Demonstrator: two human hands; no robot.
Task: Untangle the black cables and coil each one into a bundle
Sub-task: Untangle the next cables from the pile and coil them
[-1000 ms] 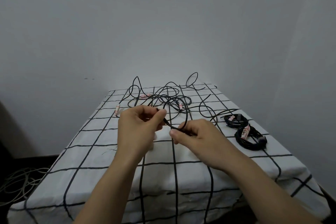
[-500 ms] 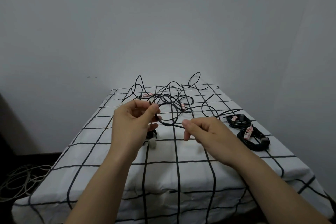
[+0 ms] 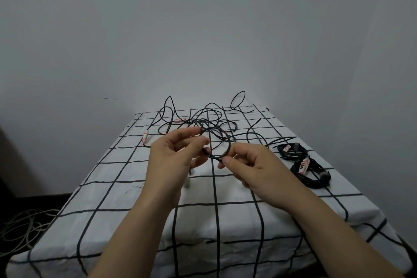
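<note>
A tangle of thin black cables (image 3: 204, 117) with small pink-and-white tags lies at the far half of the table. One black cable (image 3: 228, 142) rises from it in a small round loop between my hands. My left hand (image 3: 173, 158) pinches the loop's left side between thumb and fingers. My right hand (image 3: 252, 167) pinches the loop's lower right part with thumb and forefinger. A white plug end (image 3: 187, 184) hangs below my left hand. Two coiled black bundles (image 3: 310, 170) with tags lie at the table's right edge.
The table wears a white cloth with a black grid (image 3: 237, 216); its front edge falls away near me. A pale wall stands right behind the far edge. Light-coloured cable (image 3: 20, 230) lies heaped on the dark floor at the left.
My right hand has come back to the cable and taken hold, and the strand between my hands has closed into a round loop. My left hand keeps its pinch.
</note>
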